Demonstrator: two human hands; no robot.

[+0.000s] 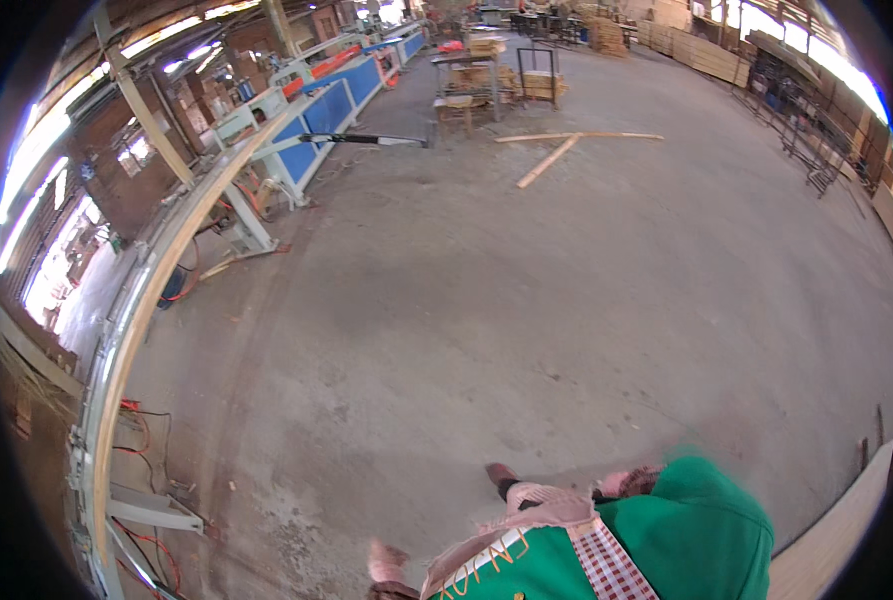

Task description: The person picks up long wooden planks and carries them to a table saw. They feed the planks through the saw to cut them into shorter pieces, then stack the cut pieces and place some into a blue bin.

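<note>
Head view shows the left hand [388, 556] low beside the green jacket [706, 510] and the right hand [618, 485] ahead of it; both are too blurred or small to tell open from closed, and nothing held shows. Nearest are a long timber strip [178, 240] along the left-hand rail and a pale board [834, 535] at lower right, both apart from the hands. Loose wooden strips [548, 162] on the concrete floor could trip an inattentive walker; passing too close to the blue machine [336, 100], someone could knock its jutting dark bar [371, 139].
</note>
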